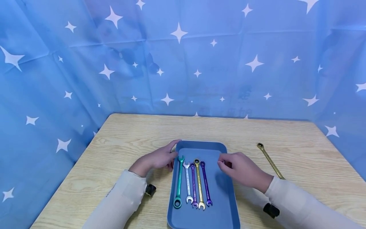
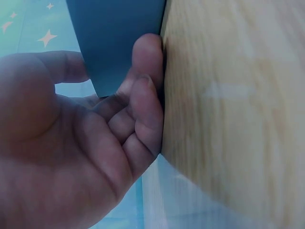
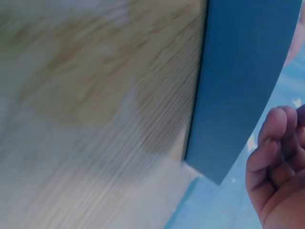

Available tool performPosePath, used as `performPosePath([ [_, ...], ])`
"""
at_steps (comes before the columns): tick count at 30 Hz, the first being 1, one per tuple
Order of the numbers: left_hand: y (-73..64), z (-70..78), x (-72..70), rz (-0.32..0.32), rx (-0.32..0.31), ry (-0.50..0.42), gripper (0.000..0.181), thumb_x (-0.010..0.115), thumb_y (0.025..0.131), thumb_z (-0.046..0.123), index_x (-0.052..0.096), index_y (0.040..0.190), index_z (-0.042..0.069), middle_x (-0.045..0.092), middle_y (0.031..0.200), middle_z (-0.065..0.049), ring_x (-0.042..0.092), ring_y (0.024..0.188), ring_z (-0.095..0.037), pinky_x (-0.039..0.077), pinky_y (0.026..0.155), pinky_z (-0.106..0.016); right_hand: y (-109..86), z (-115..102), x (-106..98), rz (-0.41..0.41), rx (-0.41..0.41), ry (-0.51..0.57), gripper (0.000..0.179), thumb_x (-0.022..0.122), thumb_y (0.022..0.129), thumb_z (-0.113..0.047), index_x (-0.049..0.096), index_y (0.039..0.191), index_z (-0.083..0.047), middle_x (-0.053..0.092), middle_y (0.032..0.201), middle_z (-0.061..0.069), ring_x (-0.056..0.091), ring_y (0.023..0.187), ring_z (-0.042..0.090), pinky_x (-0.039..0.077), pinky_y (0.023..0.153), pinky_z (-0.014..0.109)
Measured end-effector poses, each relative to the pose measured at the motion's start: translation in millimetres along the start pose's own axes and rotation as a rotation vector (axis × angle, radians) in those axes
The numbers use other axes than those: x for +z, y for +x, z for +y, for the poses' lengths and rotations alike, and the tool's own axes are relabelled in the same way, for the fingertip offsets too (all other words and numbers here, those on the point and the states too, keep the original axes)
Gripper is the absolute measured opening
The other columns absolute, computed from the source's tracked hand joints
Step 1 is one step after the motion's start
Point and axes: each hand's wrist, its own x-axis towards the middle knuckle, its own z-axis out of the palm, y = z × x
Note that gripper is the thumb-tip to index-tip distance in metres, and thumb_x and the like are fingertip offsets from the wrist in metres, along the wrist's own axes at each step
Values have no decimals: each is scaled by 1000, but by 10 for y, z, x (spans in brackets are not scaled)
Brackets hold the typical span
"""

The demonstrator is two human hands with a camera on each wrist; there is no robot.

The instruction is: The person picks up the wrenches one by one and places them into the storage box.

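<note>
A blue tray [image 1: 216,190] holds several combination wrenches side by side: a green wrench [image 1: 179,181], a silver wrench [image 1: 187,181], a purple wrench [image 1: 193,184], a gold wrench [image 1: 199,183] and another purple wrench [image 1: 206,183]. At the tray's left edge, my left hand [image 1: 160,157] grips the side; the left wrist view shows the thumb on the wall and curled fingers [image 2: 145,102] low against it. My right hand [image 1: 241,168] hovers over the right rim, its fingers [image 3: 267,152] loosely curled, nothing visible in them.
A second gold wrench [image 1: 270,160] lies on the wooden table [image 1: 137,130] to the right, partly hidden behind my right forearm. Behind the table hangs a blue curtain [image 1: 194,89] with white stars.
</note>
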Motion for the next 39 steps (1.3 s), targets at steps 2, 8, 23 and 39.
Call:
performPosePath([
  [2,3,7,2,-1,5,1,60,37,107,26,12,162,30,65,71,-12,67,64,-24,55,69,-34,-27,35,-24,22,4,-4,21,56,101,-15,65,82,-19,38,57,-15,35,49,-2,35,50,20],
  [8,4,17,1,-1,10,3,60,36,107,25,12,162,29,64,70,-12,68,64,-24,54,70,-34,-105,131,-94,74,36,-30,23,56,102,-14,63,80,-19,37,56,-15,32,48,-3,34,50,20],
  [23,-1,16,0,-4,10,0,60,36,107,26,12,162,31,64,70,-12,68,64,-24,54,70,-34,-220,393,-332,101,151,-152,28,48,104,-17,60,79,-16,34,55,-11,27,47,2,29,52,22],
  [39,-23,14,-1,3,11,0,60,36,107,25,12,162,29,64,71,-12,67,65,-24,54,70,-34,-258,557,-496,53,213,-223,22,49,102,-15,65,87,-12,47,61,-6,35,49,5,32,53,24],
])
